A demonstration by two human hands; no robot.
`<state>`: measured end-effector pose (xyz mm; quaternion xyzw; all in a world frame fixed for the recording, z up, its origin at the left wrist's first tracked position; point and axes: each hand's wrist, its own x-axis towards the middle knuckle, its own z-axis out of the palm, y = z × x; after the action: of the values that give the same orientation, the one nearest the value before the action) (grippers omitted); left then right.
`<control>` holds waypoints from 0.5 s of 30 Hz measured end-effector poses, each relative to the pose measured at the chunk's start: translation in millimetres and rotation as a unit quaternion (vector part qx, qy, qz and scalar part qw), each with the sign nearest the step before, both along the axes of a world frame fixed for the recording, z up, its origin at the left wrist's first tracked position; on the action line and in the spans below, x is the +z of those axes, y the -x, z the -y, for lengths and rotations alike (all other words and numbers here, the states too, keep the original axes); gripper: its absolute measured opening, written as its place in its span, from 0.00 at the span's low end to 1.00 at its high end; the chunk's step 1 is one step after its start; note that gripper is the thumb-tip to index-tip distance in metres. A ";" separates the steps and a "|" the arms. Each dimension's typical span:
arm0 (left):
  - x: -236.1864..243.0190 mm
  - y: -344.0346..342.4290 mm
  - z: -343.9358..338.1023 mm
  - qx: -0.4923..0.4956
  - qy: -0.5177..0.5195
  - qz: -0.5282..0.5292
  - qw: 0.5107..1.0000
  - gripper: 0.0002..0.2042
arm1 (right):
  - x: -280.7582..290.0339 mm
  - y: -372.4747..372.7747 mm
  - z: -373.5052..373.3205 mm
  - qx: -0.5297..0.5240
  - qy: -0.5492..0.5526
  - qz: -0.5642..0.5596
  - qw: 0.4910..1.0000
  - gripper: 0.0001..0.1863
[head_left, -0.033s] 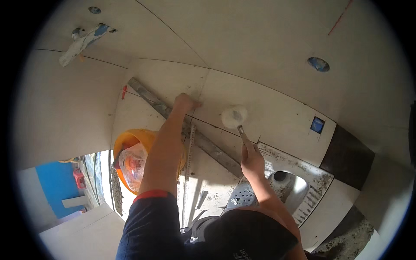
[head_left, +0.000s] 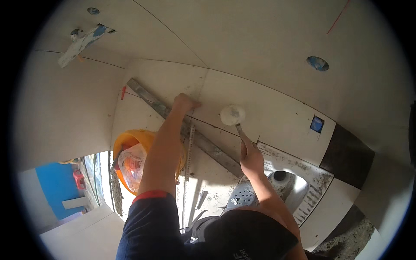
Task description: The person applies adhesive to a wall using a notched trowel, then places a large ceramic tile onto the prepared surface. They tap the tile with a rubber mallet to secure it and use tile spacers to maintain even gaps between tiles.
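My right hand [head_left: 251, 159] is wrapped round the handle of a mallet [head_left: 232, 114] with a round, whitish head. The head is over a large pale tile [head_left: 268, 117], and I cannot tell if it touches. My left hand [head_left: 186, 102] is closed and low against the tiles by a joint, the thumb side toward the right. Anything inside its fingers is hidden. Just left of that hand, a long grey metal straightedge [head_left: 147, 96] lies diagonally across the tiles, passing under my left forearm.
An orange bucket [head_left: 123, 138] holding a plastic bag stands left of my forearm. A long white ruler [head_left: 187, 173] and a knife-like tool [head_left: 201, 199] lie nearby. A squat toilet [head_left: 299, 190] is at right, beside my grey clog [head_left: 241, 197]. A pipe [head_left: 82, 47] juts from the wall.
The mallet head has tilted and shifted very slightly. My left hand stays at the tile joint.
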<state>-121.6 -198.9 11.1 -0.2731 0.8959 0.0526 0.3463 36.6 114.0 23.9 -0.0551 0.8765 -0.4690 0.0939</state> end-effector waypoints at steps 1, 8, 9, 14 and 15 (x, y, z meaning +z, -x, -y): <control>-1.1 1.9 3.2 -0.013 0.007 0.014 1.000 0.41 | 3.7 2.3 2.2 -0.004 0.019 -0.024 1.000 0.25; 11.6 -1.2 -6.9 -0.003 -0.032 -0.032 0.999 0.35 | -11.1 -3.2 -1.7 -0.012 0.006 -0.002 1.000 0.25; 3.0 -2.1 8.6 -0.014 -0.011 -0.016 1.000 0.33 | 2.0 -1.7 1.9 -0.018 0.034 -0.026 0.999 0.25; -7.7 -4.2 13.1 -0.005 -0.060 -0.069 0.996 0.28 | -4.0 -2.5 -29.5 -0.079 -0.002 -0.005 0.997 0.24; -12.1 -2.4 19.9 0.001 -0.048 -0.055 0.997 0.27 | 2.7 -3.0 -33.3 -0.086 0.021 0.019 0.996 0.23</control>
<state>-119.2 -218.8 -1.0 -0.2539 0.9098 0.1106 0.3092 39.6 147.2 26.6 0.0274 0.8661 -0.4942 0.0691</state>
